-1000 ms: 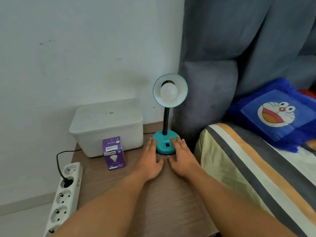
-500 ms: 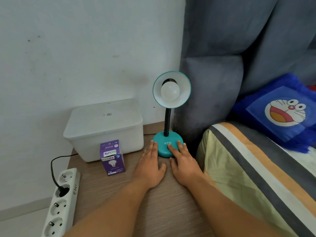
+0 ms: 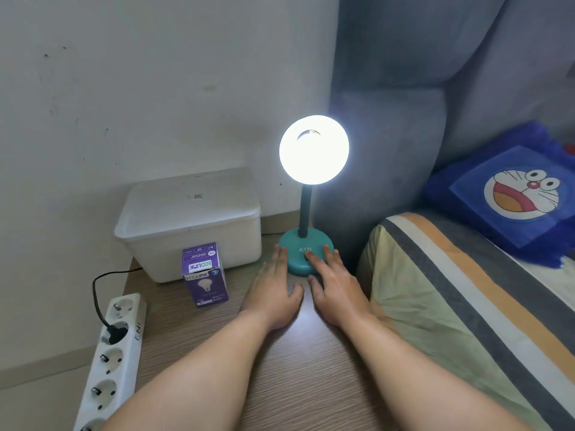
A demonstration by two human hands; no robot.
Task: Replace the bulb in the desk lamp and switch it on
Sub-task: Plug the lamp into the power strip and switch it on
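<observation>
Glowing bright white, the round shade of the teal desk lamp point(image 3: 313, 149) faces the viewer, so strong that the bulb inside cannot be made out. Its black neck rises from a round teal base point(image 3: 298, 258) marked ATN, which stands at the back of the wood-grain bedside table point(image 3: 289, 368), beside the grey padded headboard point(image 3: 385, 169). The left hand point(image 3: 273, 293) lies flat on the tabletop, fingers together and unclenched, fingertips touching the base's left edge. The right hand point(image 3: 337, 290) is likewise flat and holds nothing; its index finger rests on the front of the base, covering the spot below the lettering. A purple cardboard bulb box point(image 3: 205, 276) stands upright left of the hands, just before a white lidded plastic tub point(image 3: 189, 222). A white power strip point(image 3: 112, 359) lies at the table's left edge with one black plug inserted. A blue cartoon cushion point(image 3: 510, 194) sits on the striped bedding point(image 3: 466, 306)
</observation>
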